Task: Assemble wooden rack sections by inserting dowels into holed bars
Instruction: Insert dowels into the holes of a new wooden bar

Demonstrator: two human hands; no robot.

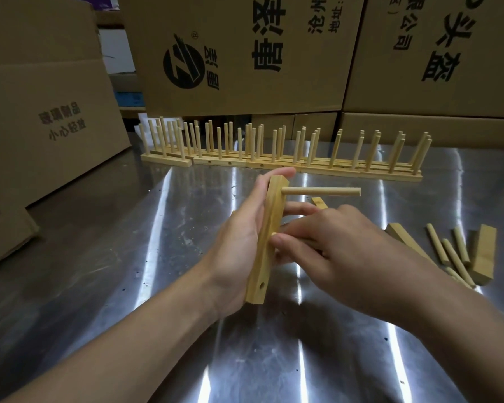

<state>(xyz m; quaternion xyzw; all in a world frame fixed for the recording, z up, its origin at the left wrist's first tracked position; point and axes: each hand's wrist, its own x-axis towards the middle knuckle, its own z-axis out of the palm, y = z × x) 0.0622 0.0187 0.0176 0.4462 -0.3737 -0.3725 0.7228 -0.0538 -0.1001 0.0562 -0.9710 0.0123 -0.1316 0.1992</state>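
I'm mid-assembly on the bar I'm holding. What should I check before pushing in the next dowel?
1. Left hand holds the bar: ok.
2. First dowel sits in the top hole, sticking out to the right: ok.
3. Second dowel, pinched by the right hand, lined up with its hole: cannot tell, fingers hide it.
4. Bottom hole empty: ok.
5. Loose dowels lying at the right: ok.

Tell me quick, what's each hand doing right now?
Left hand: grip closed on the wooden bar.
Right hand: grip closed on a dowel, at the bar's middle.
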